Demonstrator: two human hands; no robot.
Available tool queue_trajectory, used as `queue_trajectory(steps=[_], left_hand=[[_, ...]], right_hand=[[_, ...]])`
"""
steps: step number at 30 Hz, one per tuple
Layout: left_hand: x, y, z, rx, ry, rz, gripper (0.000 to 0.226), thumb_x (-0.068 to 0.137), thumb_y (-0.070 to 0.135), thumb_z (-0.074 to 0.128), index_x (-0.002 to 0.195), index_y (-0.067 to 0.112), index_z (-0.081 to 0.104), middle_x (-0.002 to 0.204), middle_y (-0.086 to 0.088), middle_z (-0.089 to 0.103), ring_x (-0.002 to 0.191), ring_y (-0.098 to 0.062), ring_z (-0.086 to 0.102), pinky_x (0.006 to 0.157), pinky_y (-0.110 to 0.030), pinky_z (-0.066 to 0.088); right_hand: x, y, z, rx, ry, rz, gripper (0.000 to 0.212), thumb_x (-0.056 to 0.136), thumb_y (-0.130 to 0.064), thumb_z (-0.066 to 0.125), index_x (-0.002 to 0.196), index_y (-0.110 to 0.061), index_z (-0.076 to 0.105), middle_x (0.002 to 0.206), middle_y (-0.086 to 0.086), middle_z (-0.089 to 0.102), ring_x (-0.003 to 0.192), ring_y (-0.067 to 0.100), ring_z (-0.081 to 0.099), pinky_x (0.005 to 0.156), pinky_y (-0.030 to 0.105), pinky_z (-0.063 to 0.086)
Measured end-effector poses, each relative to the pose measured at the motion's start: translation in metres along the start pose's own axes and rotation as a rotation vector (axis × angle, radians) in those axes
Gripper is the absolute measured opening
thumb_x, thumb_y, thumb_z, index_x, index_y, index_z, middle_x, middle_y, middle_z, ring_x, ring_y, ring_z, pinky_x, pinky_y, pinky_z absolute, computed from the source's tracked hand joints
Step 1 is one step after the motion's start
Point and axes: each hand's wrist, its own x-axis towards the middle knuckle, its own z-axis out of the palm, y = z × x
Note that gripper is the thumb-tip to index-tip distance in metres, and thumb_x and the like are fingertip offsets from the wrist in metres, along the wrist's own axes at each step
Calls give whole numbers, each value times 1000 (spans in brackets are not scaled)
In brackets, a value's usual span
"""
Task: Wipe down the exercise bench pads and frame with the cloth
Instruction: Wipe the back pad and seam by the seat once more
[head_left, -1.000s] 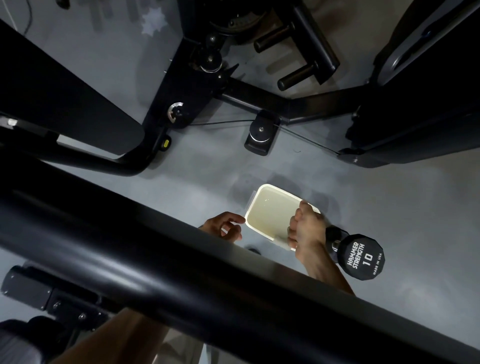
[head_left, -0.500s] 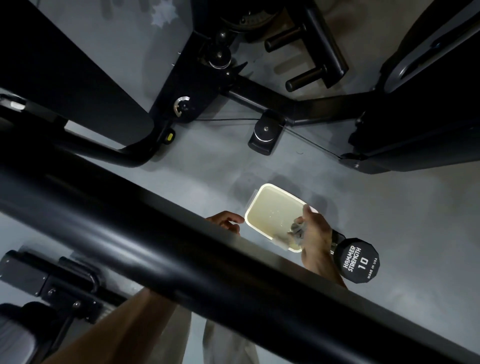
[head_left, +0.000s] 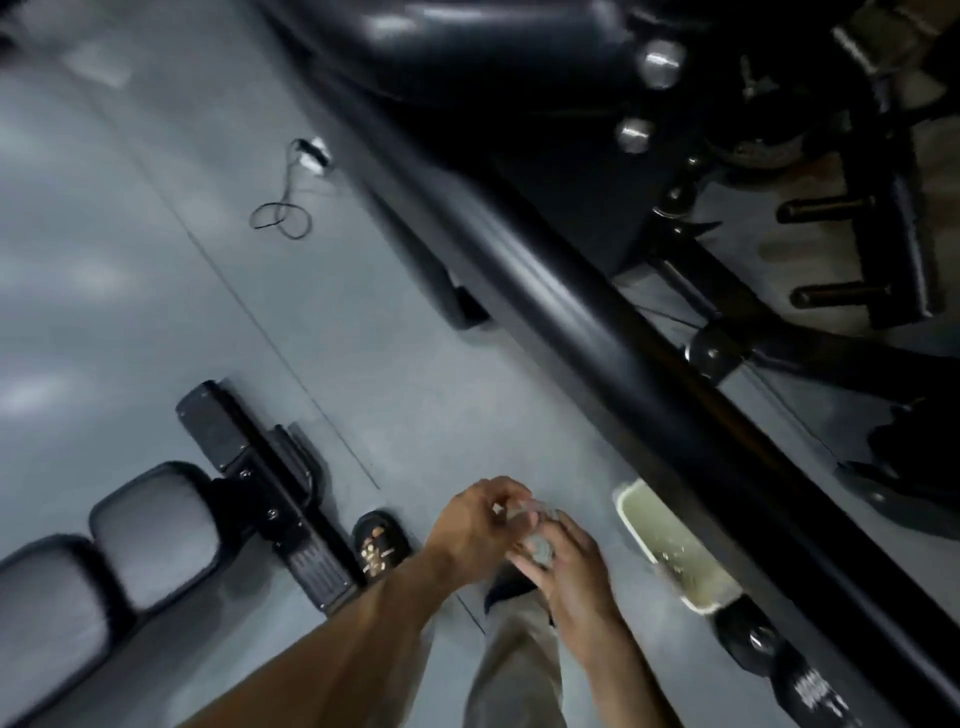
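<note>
Left hand (head_left: 475, 525): lower centre, fingers curled, pinching the cloth (head_left: 537, 535).
Right hand (head_left: 569, 566): beside it, gripping the same small wet cloth.
Basin (head_left: 631, 512): lower right, on the floor.

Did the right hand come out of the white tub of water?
Yes. The right hand was over the white tub before; now it is off to the tub's left, meeting the left hand around a small wet cloth.
</note>
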Motion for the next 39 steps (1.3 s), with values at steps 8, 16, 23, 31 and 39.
queue_trajectory(steps=[8, 16, 23, 31, 39], left_hand=[[-49, -112, -162, -421, 261, -71, 10, 93, 22, 75, 94, 12, 72, 77, 4, 71, 69, -4, 64, 67, -16, 47], [-113, -231, -278, -873, 571, -92, 39, 77, 54, 78, 86, 16, 70, 80, -15, 70, 71, -20, 62, 68, -36, 51], [-158, -297, -312, -1049, 884, -193, 4, 90, 30, 76, 91, 26, 76, 85, 2, 74, 78, -12, 65, 76, -35, 55], [-170, -295, -332, -1236, 1261, -523, 13, 94, 18, 72, 105, 24, 72, 97, 7, 70, 86, -5, 64, 76, -16, 52], [-151, -259, -356, -1963, 1123, -438, 11, 100, 18, 64, 107, 10, 67, 78, 2, 75, 79, -20, 76, 68, -28, 58]], right_hand=[[1, 15, 200, -507, -297, -43, 23, 106, -18, 53, 121, -6, 66, 118, 17, 70, 102, 27, 71, 85, 41, 60], [2, 71, 388, -833, -370, 42, 17, 101, -16, 62, 108, -2, 67, 108, 21, 72, 94, 28, 74, 80, 40, 62], [5, 131, 485, -1011, -394, 147, 15, 100, -11, 59, 106, -1, 70, 104, 19, 74, 93, 27, 72, 79, 47, 62], [4, 151, 546, -1331, -556, -149, 16, 102, -20, 62, 108, -19, 77, 100, 1, 79, 101, 24, 74, 90, 46, 60], [-5, 135, 590, -1573, -840, -184, 22, 100, -16, 63, 118, -20, 76, 104, -10, 78, 102, 7, 73, 93, 29, 58]])
